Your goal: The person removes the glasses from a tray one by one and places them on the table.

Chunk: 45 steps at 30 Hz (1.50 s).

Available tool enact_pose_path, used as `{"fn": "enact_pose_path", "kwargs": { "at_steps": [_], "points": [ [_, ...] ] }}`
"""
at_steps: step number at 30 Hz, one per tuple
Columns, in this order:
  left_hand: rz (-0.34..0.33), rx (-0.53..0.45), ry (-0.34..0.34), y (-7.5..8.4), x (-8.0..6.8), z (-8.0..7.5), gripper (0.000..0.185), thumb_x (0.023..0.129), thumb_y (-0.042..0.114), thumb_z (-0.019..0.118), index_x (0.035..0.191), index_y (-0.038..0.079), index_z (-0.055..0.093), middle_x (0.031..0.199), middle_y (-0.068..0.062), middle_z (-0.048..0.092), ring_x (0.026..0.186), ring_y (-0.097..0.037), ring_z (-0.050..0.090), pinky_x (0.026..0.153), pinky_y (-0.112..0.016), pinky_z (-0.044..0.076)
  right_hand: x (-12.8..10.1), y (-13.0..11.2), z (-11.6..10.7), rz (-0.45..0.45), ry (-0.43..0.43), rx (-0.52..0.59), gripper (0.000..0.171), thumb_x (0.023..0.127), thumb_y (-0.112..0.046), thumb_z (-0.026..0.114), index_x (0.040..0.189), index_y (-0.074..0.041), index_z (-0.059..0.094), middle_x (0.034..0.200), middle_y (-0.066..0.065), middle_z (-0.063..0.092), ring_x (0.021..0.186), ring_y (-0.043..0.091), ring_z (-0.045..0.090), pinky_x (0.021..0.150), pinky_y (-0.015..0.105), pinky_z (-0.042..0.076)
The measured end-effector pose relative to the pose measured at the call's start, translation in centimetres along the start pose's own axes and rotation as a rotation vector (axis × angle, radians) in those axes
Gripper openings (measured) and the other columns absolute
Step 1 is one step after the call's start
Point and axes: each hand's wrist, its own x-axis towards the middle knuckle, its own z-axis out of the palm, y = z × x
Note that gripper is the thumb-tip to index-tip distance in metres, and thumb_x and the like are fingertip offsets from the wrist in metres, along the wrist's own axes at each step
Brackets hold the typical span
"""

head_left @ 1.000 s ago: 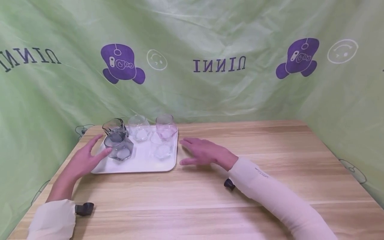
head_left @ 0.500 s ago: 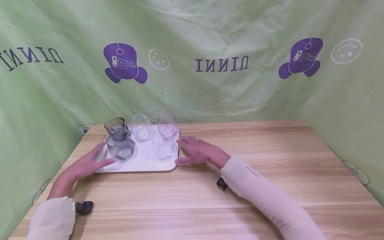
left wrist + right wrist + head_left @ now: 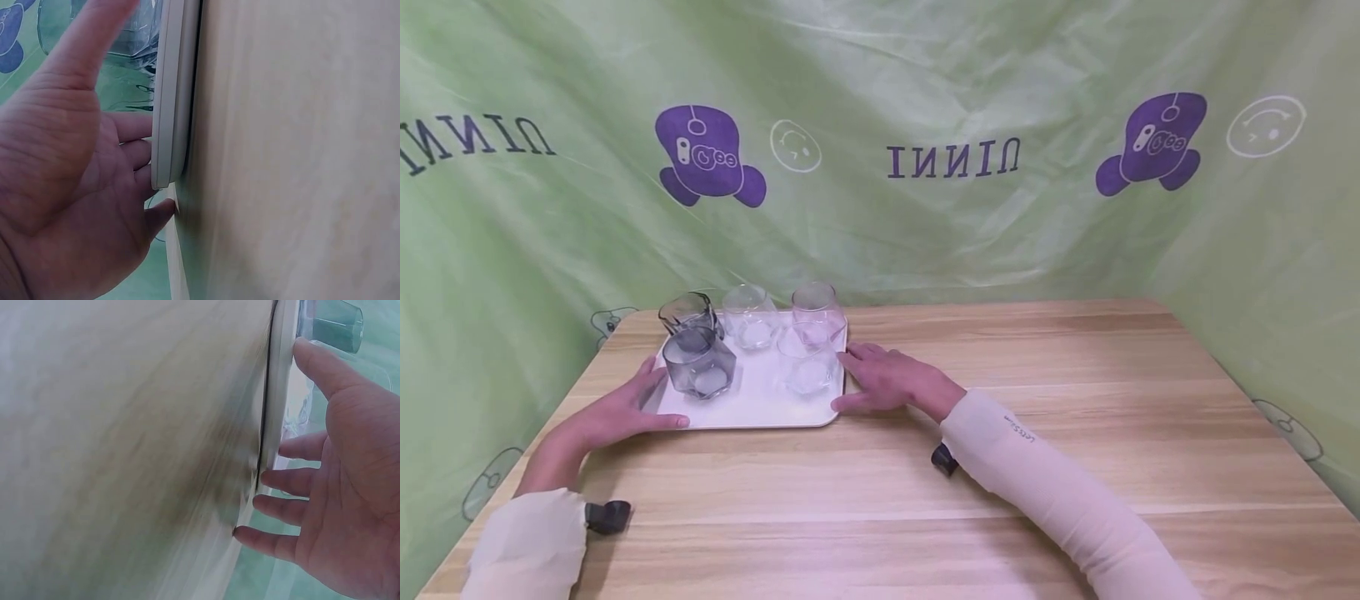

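A white tray [image 3: 748, 414] lies flat on the wooden table, bearing several upright glasses. My left hand [image 3: 613, 414] is at its left end, thumb over the front left corner and fingers along the side; the left wrist view shows fingertips partly hidden behind the rim. At the right end, my right hand [image 3: 887, 381] has thumb and fingers spread and fairly straight at the rim. A smoky grey glass [image 3: 700, 367] stands nearest my left hand, with a dark-rimmed glass [image 3: 687, 310] behind it. A clear glass [image 3: 807, 371] stands nearest my right hand.
Behind on the tray are another clear glass [image 3: 750, 321] and a pinkish glass [image 3: 817, 312]. The wooden table [image 3: 1037, 358] extends to the right and front. A green printed curtain [image 3: 955, 233] hangs close behind the table and along both sides.
Both hands have come inward and down to the tray's two ends. The right hand has moved left to the rim; the left thumb has lowered to the front corner. Tray and glasses stay put.
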Motion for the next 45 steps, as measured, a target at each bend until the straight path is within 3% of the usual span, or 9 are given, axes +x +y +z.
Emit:
{"fn": "enact_pose_path", "kwargs": {
  "at_steps": [8, 23, 29, 45],
  "points": [
    [0.009, 0.029, -0.017, -0.3, 0.2, 0.0, 0.114, 0.085, 0.035, 0.084, 0.16, -0.01, 0.01, 0.161, -0.037, -0.019, 0.141, -0.068, -0.003, 0.107, -0.08, 0.01, 0.1, -0.3, 0.0, 0.01, -0.007, -0.003, 0.093, 0.099, -0.066, 0.053, 0.166, -0.01, 0.019, 0.17, 0.015, 0.018, 0.155, 0.029, 0.017, 0.12, 0.057, 0.022],
    [0.0, 0.089, -0.018, 0.0, 0.2, -0.2, 0.115, 0.084, 0.039, 0.084, 0.158, -0.013, 0.013, 0.16, -0.039, -0.015, 0.14, -0.069, 0.002, 0.108, -0.078, 0.012, -0.1, -0.7, -0.2, 0.03, -0.018, 0.01, 0.091, 0.1, -0.063, 0.054, 0.165, -0.01, 0.02, 0.17, 0.013, 0.017, 0.156, 0.026, 0.015, 0.121, 0.054, 0.022],
    [0.004, 0.097, -0.019, 0.0, 0.3, 0.0, 0.115, 0.084, 0.039, 0.084, 0.158, -0.014, 0.013, 0.16, -0.039, -0.015, 0.14, -0.069, 0.004, 0.108, -0.078, 0.013, -0.3, -0.8, -0.4, 0.033, -0.031, -0.022, 0.09, 0.101, -0.063, 0.052, 0.165, -0.009, 0.021, 0.17, 0.014, 0.017, 0.156, 0.025, 0.014, 0.122, 0.045, 0.023],
    [0.003, 0.144, -0.042, 3.9, 0.9, 2.1, 0.119, 0.083, 0.046, 0.084, 0.15, -0.025, 0.016, 0.155, -0.049, -0.008, 0.14, -0.068, 0.009, 0.112, -0.073, 0.017, -3.4, 1.1, -0.9, 0.034, -0.02, 0.029, 0.088, 0.101, -0.056, 0.059, 0.164, -0.006, 0.023, 0.169, 0.015, 0.018, 0.155, 0.029, 0.017, 0.122, 0.045, 0.023]
  ]
}}
